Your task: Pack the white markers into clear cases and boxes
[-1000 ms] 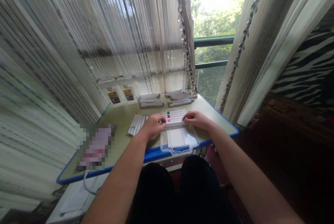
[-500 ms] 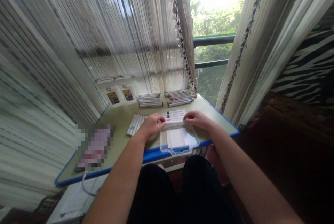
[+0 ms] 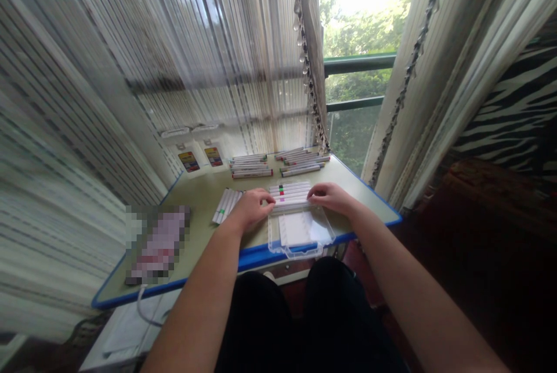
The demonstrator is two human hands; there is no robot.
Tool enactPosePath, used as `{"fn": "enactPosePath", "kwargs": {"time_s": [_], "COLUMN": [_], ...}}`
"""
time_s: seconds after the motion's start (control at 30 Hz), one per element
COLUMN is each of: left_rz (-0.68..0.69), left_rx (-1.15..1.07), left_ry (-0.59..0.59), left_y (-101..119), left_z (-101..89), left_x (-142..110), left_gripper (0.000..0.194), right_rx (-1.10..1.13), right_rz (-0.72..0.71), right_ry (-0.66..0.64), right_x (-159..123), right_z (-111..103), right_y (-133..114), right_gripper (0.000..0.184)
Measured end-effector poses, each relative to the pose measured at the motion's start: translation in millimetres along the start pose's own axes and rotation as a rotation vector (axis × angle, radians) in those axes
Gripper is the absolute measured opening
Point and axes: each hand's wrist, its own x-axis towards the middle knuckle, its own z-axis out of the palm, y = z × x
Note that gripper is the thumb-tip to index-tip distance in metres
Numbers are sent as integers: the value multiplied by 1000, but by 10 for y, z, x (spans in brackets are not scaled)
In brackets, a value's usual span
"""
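A clear plastic case (image 3: 275,245) lies unfolded near the table's front edge, with a white card (image 3: 293,229) in its nearer half. Several white markers (image 3: 293,189) lie side by side in the farther half, some with black, green, red or purple marks. My left hand (image 3: 251,209) pinches the left end of the nearest marker (image 3: 291,202) in that row. At its right end, the fingertips of my right hand (image 3: 334,196) are closed on the same marker. A fanned group of white markers (image 3: 224,210) lies just left of my left hand, partly hidden by it.
Two loose piles of markers, the left pile (image 3: 251,168) and the right pile (image 3: 300,163), lie along the table's back. Two clear cases with labels (image 3: 188,160) stand at the back left. A blurred-out pinkish object (image 3: 161,242) rests on the table (image 3: 198,251) at left.
The view has shifted very slightly. Both hands stay at the ends of the marker, with almost no visible movement.
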Motion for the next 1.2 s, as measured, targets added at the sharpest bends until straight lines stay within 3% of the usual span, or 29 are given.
{"fn": "enactPosePath", "kwargs": {"time_s": [0.43, 0.57, 0.73, 1.2], "left_rz": [-170, -100, -5, 4], "left_rx": [-92, -68, -22, 26], "left_ry": [54, 114, 56, 3], "left_y": [29, -2, 15, 46], "left_z": [-66, -67, -29, -1], "left_x": [-8, -1, -1, -18], "left_gripper": [20, 23, 24, 21], "right_rx": [19, 26, 29, 48], "right_rz": [-11, -4, 0, 12], "right_ry": [-16, -19, -31, -60], "right_x": [-10, -13, -11, -6], "right_z": [-9, -11, -14, -16], "right_y": [-1, -9, -13, -21], "right_gripper": [22, 24, 26, 27]}}
